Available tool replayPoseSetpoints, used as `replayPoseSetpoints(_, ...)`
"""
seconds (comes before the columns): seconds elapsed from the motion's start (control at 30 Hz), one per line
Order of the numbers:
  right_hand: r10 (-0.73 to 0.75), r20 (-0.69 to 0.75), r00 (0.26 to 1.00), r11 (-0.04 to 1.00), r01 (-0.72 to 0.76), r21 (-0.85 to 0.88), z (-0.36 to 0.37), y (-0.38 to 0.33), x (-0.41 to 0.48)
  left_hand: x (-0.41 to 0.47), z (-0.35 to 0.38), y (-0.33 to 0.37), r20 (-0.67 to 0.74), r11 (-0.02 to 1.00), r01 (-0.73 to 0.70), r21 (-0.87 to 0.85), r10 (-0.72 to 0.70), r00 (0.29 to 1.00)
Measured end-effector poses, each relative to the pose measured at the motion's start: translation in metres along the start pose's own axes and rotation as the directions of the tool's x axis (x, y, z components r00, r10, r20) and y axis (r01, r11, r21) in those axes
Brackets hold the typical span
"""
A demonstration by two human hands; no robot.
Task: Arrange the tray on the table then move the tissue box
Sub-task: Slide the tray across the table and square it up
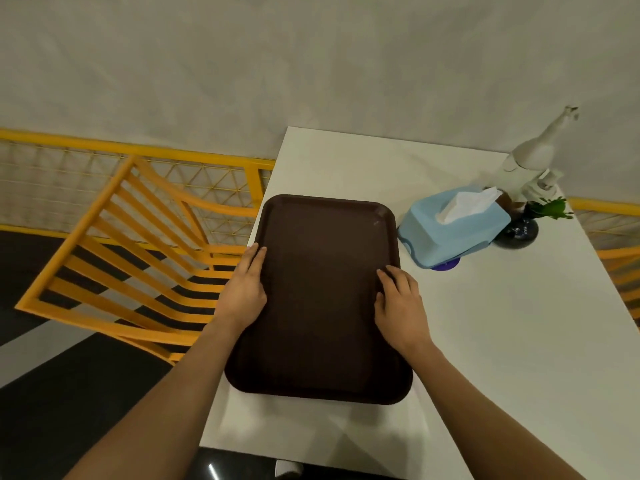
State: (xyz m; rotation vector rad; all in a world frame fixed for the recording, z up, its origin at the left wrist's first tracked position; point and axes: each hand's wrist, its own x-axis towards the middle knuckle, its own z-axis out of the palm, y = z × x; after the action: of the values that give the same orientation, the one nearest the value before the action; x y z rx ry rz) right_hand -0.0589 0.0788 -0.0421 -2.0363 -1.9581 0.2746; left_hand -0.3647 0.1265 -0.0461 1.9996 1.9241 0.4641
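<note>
A dark brown rectangular tray (320, 296) lies flat on the white table (502, 323), close to the table's left edge. My left hand (244, 291) grips the tray's left rim, fingers laid along it. My right hand (401, 306) holds the right rim with fingertips on the tray's inside. A light blue tissue box (450, 230) with a white tissue sticking out stands to the right of the tray's far corner, a small gap apart from it.
Behind the tissue box are a dark vase with green leaves (523, 226) and a white giraffe figurine (533, 157). A purple disc (446, 264) peeks from under the box. A yellow slatted chair (138, 258) stands left of the table, before a yellow railing.
</note>
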Motion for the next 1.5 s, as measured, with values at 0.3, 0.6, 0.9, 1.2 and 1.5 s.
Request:
replayPoseSetpoints(0.3, 0.285, -0.038, 0.958, 0.958, -0.286, -0.011, 0.005, 0.012, 0.013, 0.000, 0.000, 0.003, -0.102, 0.989, 0.140, -0.044, -0.144, 0.984)
replayPoseSetpoints(0.6, 0.290, -0.020, 0.957, 0.955, -0.291, -0.049, -0.002, 0.006, 0.026, 0.020, -0.004, 0.001, -0.083, 0.996, 0.091, -0.020, -0.092, 0.992)
replayPoseSetpoints(0.9, 0.322, 0.004, 0.947, 0.944, -0.321, -0.072, 0.001, -0.006, 0.022, 0.025, -0.010, -0.009, -0.044, 0.994, 0.101, -0.053, -0.103, 0.994)
replayPoseSetpoints(1.2, 0.353, 0.024, 0.936, 0.934, -0.350, -0.069, -0.001, -0.010, 0.017, 0.019, -0.014, -0.009, -0.020, 0.992, 0.087, -0.086, -0.089, 0.996)
replayPoseSetpoints(1.5, 0.347, 0.029, 0.937, 0.935, -0.344, -0.093, 0.002, -0.008, 0.017, 0.017, -0.016, -0.006, -0.019, 0.992, 0.093, -0.085, -0.094, 0.995)
